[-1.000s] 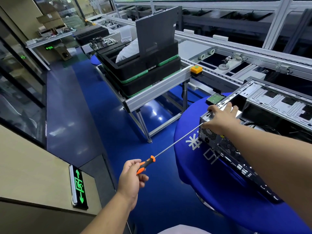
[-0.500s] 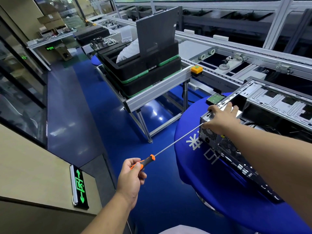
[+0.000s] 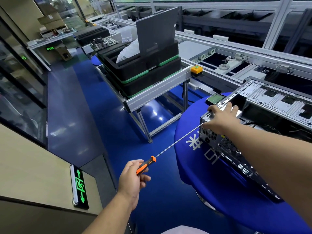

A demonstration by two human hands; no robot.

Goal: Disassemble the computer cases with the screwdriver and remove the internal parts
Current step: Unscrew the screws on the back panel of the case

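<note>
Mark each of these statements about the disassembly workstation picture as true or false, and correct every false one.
1. The left hand grips the orange-and-black handle of the screwdriver. True.
2. The right hand rests on the upper corner of the computer case. True.
3. The computer case stands on a bare wooden bench. False: it sits on a table covered with a blue cloth.
4. The screwdriver's shaft is short and stubby. False: it is long and thin, reaching from the left hand to the corner of the case.
5. A hard drive lies on the blue cloth beyond the case. True.
</note>
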